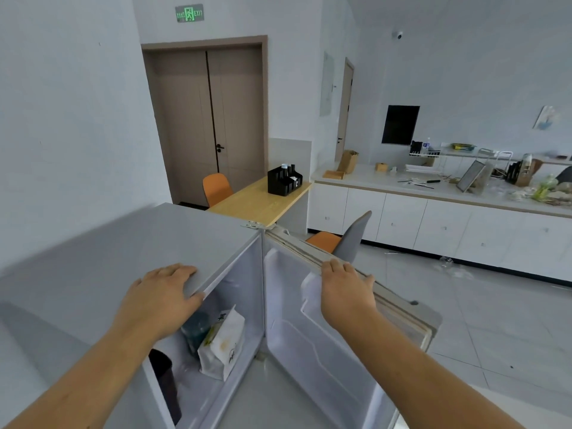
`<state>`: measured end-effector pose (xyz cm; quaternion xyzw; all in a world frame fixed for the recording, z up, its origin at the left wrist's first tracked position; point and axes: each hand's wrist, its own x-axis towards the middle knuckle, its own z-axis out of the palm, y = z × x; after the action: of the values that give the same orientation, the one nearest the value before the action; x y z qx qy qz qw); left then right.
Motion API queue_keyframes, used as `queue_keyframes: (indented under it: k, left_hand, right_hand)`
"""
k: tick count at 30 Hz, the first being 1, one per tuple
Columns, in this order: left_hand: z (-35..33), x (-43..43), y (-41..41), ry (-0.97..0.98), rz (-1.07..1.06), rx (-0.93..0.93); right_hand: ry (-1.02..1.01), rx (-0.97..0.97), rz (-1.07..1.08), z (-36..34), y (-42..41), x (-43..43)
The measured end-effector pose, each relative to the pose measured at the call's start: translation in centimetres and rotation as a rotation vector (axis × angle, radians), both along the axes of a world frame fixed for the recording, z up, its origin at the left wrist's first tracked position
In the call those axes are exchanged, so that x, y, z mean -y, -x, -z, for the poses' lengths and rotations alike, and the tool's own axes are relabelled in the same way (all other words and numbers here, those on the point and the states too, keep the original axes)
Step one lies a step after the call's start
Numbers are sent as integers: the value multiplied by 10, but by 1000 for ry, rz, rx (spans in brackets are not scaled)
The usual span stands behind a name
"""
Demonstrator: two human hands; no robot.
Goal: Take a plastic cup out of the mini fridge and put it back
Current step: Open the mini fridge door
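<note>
A person's left hand (161, 300) lies flat on the grey top of a mini fridge (123, 252) at lower left of the frame, while the right hand (346, 292) grips the top edge of the open fridge door (325, 351) at centre. Inside the fridge stand a white paper bag (221, 345), a dark bottle (195, 331) just behind it and a dark cup (164, 382) nearer the front. A wooden table (257, 201), an orange chair (216, 187) and white cabinets (433, 224) fill the upper half.
</note>
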<state>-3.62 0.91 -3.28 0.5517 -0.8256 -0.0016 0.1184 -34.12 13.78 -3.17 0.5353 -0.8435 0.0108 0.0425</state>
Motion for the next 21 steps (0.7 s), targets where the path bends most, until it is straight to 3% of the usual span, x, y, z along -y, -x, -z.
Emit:
queue_keyframes:
  k: [9,21]
  left_hand:
    - [-5,-6,1,-13,99,-9]
    - [-6,-17,3,-10,25,9]
  right_hand:
    - [49,193,-52,-12,68,1]
    - [-60,36,-67,-4,71,5]
